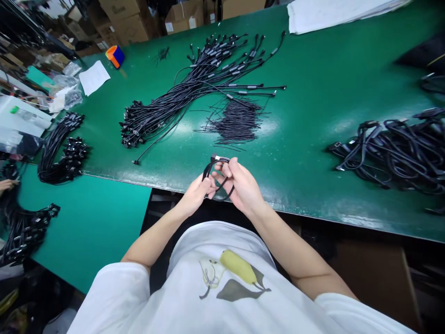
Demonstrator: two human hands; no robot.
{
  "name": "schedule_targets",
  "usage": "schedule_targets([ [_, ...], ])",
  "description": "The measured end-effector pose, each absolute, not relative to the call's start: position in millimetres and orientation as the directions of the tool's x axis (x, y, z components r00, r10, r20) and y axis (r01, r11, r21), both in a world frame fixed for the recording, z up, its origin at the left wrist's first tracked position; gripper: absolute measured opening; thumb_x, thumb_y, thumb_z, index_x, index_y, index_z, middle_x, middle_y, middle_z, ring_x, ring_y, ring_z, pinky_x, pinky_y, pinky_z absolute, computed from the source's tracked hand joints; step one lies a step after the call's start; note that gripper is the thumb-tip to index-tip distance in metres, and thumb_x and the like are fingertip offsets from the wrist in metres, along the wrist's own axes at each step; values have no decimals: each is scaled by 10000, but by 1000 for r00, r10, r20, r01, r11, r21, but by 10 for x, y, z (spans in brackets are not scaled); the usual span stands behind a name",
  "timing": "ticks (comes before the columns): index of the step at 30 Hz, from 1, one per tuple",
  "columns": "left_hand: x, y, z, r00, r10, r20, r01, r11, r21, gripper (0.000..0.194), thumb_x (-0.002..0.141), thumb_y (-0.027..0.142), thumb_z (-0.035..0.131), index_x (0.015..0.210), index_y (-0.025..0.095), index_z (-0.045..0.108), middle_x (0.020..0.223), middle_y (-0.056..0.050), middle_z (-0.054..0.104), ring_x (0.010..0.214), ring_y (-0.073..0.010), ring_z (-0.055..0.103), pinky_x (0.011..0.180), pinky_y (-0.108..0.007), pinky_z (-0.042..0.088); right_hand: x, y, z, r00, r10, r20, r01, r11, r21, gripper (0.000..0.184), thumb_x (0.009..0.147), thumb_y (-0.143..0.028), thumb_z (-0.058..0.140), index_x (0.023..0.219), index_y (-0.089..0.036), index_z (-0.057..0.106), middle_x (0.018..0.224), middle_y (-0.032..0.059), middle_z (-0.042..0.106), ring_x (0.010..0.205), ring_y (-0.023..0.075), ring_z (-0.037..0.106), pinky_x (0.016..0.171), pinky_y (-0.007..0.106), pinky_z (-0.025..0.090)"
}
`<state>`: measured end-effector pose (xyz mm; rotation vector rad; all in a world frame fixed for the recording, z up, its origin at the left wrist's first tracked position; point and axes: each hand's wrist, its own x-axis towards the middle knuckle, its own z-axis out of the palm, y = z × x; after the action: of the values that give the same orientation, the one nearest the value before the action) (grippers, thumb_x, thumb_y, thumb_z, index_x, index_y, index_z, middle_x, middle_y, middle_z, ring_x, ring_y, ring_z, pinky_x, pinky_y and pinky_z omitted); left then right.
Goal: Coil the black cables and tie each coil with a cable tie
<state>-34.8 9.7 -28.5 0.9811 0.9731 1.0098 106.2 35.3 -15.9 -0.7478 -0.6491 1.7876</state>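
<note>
Both of my hands meet at the near edge of the green table [313,153], holding a coiled black cable [216,172] with a small connector at its top. My left hand [196,192] pinches the left side of the coil. My right hand [241,185] wraps its fingers round the right side. Beyond them lie a heap of thin black ties [236,121] and a long bundle of straight black cables [194,86] fanned out across the table.
A tangle of coiled cables [392,150] lies at the right. More cable bunches [60,148] lie at the left, where another person's hand [7,184] shows. Orange-blue tape roll [115,55], paper sheet [93,77], cardboard boxes [128,21] and white sheets [333,11] stand farther back.
</note>
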Motion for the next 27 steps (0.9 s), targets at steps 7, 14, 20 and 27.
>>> schedule_targets([
  [7,-323,122,-58,145,956,-253,-544,291,787,426,951,528,519,718,171,519,553,60,419,502,-66,464,716,-242,484,1014,264,-362,-75,991,114,-303,87,-949,452,891,-645,582,800,-203,557,919,14,585,825,107,556,781,239,492],
  [14,-125,69,-239,136,933,-333,-634,340,695,416,991,513,424,807,174,578,694,9,557,694,-110,608,794,-265,500,851,333,-503,187,982,37,-299,93,-950,536,948,-674,436,703,-199,467,693,-22,431,542,73,361,480,209,325],
  [20,-153,95,-255,119,975,-189,-361,220,906,521,880,678,505,712,186,507,582,36,462,704,-142,592,790,-283,477,872,320,-476,154,987,52,-223,86,-971,570,955,-687,397,664,-201,463,674,-15,422,562,88,392,532,224,371],
  [27,-265,58,-324,296,938,-180,-73,210,975,598,825,746,516,656,173,487,726,-7,538,769,-136,567,789,-291,480,996,274,-288,-101,995,17,-390,-23,-920,575,864,-769,486,1064,-249,629,1158,61,637,1079,177,628,979,316,515],
])
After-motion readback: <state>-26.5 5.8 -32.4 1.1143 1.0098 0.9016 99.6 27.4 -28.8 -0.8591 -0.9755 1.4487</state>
